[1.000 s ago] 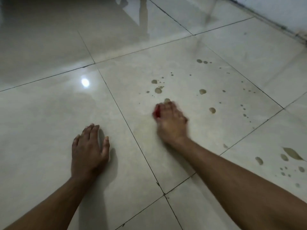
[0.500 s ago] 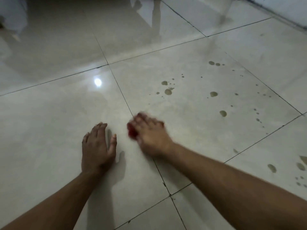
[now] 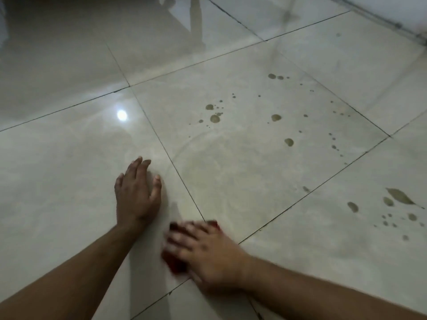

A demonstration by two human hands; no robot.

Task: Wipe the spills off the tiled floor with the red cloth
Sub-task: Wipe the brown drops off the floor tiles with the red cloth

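Observation:
My right hand lies flat, fingers spread, on the red cloth and presses it to the tiled floor near a grout joint; only the cloth's edges show under the blurred fingers. My left hand rests flat on the tile just left of it, fingers straight. Brownish spill drops dot the middle tile farther away. A larger patch of spills sits on the tile at the right. A faint curved smear marks the tile between my hands and the drops.
A bright light reflection shines on the glossy tile to the left. A wall base runs along the top right corner. Dark reflections of furniture legs show at the top.
My right hand has swept the red cloth from near the drops leftward and then back toward me, leaving a faint smear. My left hand has stayed planted on the floor.

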